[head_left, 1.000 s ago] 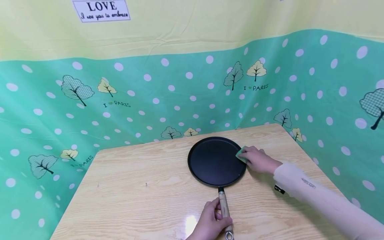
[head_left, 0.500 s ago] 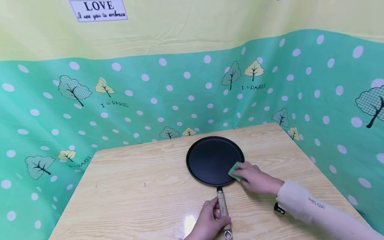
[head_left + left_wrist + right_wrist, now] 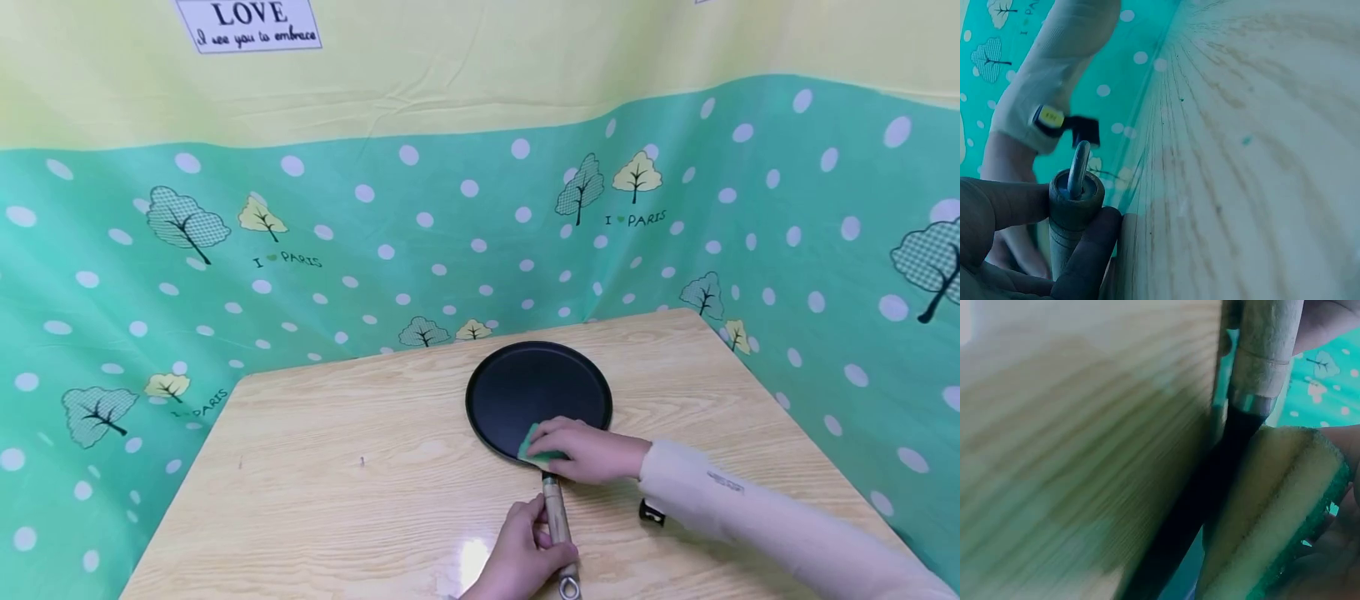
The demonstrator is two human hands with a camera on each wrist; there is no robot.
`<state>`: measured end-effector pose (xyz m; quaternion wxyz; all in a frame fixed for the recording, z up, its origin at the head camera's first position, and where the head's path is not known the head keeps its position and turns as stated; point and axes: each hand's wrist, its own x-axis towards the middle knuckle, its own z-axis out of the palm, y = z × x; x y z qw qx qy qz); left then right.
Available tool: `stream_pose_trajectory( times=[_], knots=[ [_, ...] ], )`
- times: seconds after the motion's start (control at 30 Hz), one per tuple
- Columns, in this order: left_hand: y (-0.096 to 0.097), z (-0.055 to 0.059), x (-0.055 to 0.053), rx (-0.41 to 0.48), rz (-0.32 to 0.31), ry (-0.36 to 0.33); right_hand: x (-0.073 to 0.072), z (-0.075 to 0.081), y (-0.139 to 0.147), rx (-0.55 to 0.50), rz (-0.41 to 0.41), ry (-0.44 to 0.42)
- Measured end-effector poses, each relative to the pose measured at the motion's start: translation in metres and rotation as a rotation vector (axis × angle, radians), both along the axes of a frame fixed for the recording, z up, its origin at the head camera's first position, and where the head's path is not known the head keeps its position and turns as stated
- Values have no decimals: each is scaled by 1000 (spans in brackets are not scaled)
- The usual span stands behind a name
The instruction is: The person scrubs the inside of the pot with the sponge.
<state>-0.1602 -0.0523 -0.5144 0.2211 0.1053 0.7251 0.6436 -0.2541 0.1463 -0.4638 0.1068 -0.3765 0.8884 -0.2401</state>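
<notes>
A round black flat pan [image 3: 536,387] lies on the wooden table with its handle [image 3: 557,512] toward me. My left hand [image 3: 517,550] grips that wooden handle near its metal hanging ring [image 3: 1079,169], thumb and fingers on either side. In my right hand [image 3: 585,450] is a sponge [image 3: 534,446], green on one face and yellowish on the other, held against the pan's near edge by the handle joint. The right wrist view shows the sponge [image 3: 1272,500] from the side, its pale layer toward the pan and its green layer under the fingers.
The light wooden table [image 3: 337,492] carries the pan on its right half. A green and yellow printed curtain [image 3: 337,233] hangs behind and along the sides. A small black camera [image 3: 651,512] is strapped at the right wrist.
My right hand has swept the sponge from the pan's right rim down and left along the near edge to the handle joint. The left hand keeps its grip; the pan stays put.
</notes>
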Motion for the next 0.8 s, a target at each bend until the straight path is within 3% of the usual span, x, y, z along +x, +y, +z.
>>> stream_pose_trajectory(
  times=[0.33,0.8],
  knots=[
    [1,0,1,18,-5,36,-35,-5,-53,48,-1,71],
    [2,0,3,42,28,45,-88,-6,-85,110,-106,91]
  ],
)
